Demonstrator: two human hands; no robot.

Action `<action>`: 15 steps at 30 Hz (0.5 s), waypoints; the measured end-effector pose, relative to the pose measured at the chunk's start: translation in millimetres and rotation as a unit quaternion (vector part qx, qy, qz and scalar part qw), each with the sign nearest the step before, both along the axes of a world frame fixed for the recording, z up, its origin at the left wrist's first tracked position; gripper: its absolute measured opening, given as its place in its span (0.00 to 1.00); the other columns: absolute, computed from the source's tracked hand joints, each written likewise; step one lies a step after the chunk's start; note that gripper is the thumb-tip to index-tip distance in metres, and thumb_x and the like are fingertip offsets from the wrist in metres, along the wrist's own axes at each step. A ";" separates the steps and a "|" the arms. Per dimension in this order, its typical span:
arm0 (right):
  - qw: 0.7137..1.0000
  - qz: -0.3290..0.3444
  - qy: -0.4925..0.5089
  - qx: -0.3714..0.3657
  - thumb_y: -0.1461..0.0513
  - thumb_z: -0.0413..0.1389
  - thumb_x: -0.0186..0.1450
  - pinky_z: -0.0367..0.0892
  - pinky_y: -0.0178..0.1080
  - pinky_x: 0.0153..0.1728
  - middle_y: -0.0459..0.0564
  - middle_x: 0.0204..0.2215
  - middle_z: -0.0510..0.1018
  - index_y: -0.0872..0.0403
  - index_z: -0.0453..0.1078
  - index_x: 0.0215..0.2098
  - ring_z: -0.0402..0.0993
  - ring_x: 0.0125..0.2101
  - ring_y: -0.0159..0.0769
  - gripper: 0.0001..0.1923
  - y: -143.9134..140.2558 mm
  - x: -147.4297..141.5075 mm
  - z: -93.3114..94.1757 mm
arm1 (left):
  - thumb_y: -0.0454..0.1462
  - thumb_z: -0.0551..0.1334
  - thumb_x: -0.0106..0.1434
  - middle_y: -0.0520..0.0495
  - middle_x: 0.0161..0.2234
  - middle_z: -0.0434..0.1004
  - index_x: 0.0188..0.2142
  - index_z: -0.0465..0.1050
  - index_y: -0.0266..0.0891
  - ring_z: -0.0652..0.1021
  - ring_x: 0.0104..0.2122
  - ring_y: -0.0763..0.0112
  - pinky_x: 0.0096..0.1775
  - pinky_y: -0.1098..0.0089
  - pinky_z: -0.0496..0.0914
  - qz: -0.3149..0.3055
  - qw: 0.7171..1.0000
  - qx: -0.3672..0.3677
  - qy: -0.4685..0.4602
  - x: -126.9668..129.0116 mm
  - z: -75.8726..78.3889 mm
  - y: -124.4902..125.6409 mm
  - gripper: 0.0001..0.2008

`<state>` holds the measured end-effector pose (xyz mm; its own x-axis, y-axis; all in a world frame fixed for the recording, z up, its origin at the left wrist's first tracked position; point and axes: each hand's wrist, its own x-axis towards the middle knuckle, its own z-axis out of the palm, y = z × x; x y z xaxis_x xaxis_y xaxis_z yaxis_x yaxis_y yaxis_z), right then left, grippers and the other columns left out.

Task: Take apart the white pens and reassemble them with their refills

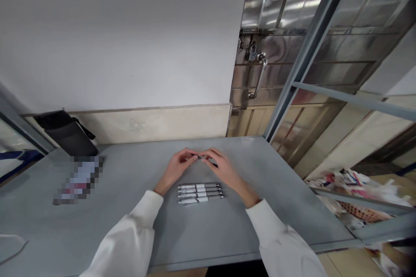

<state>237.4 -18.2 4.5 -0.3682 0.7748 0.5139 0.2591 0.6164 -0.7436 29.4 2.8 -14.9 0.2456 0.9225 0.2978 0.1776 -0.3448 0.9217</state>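
My left hand and my right hand meet above the middle of the table, fingertips pinched close together. Between them is a slim pen, mostly covered by the fingers, with a dark end poking out under the right hand. How each fingertip grips it is too small to see clearly. Just below the hands, several white and silver pens lie side by side on the grey table, roughly parallel to its front edge.
At the back left stands a dark bottle with a strap. A blurred flat item lies in front of it. A grey metal frame rises at the right. Plastic bags are heaped beyond the table's right edge. Behind is a white wall.
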 end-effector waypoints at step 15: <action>0.987 -0.113 0.077 -0.086 0.51 0.52 0.68 0.65 0.39 0.40 0.48 0.35 0.78 0.49 0.73 0.41 0.72 0.35 0.37 0.13 16.1 11.5 -5.9 | 0.50 0.65 0.59 0.47 0.29 0.79 0.36 0.73 0.37 0.77 0.32 0.67 0.31 0.71 0.69 0.073 0.993 -0.042 -0.085 -14.2 8.4 7.4 0.18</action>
